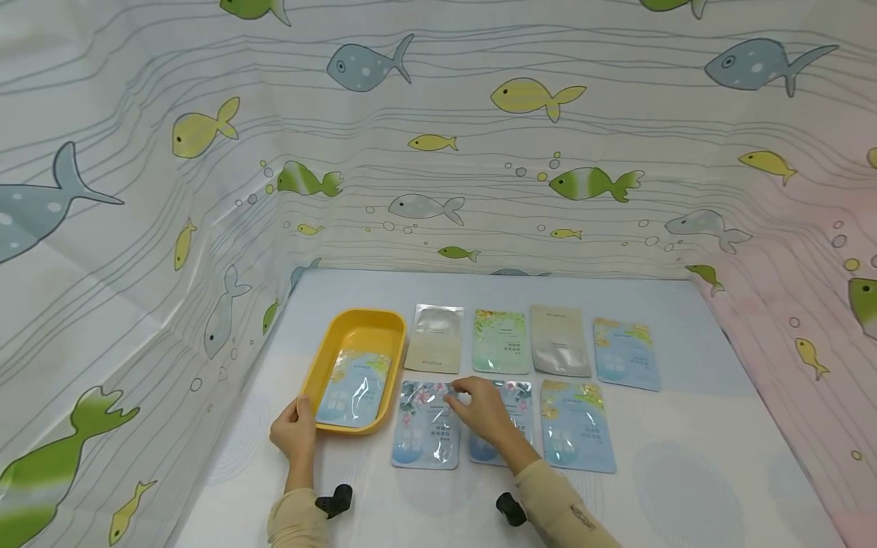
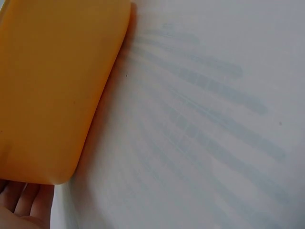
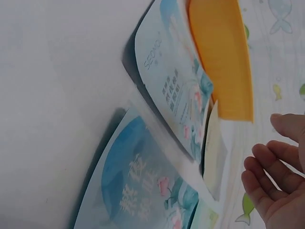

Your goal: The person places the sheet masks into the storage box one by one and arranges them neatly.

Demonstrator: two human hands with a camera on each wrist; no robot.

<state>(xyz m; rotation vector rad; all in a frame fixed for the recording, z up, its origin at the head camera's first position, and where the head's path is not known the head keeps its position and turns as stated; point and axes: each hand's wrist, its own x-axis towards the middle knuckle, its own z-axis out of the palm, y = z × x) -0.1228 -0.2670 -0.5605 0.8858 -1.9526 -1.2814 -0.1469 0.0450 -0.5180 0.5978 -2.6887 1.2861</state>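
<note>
While pinching the yellow tray (image 1: 365, 336) with the left hand (image 1: 295, 432), hovering right of it with the right hand's (image 1: 483, 411) grip empty, loosely parted. Apparently early: one packet (image 1: 353, 390) inside, seven others (image 1: 423, 430) left to its right.

In the right wrist view, the upper blue packet (image 3: 164, 71) carries grey Latin capitals that seem to read "SEOMOU", beside small, dark Chinese characters too soft to read surely. The lower blue packet (image 3: 138, 176) bears larger white Chinese characters, also blurred; from the head, lettering on the left beige pouch (image 1: 435, 339) and right beige pouch (image 1: 559, 339) is too small.
</note>
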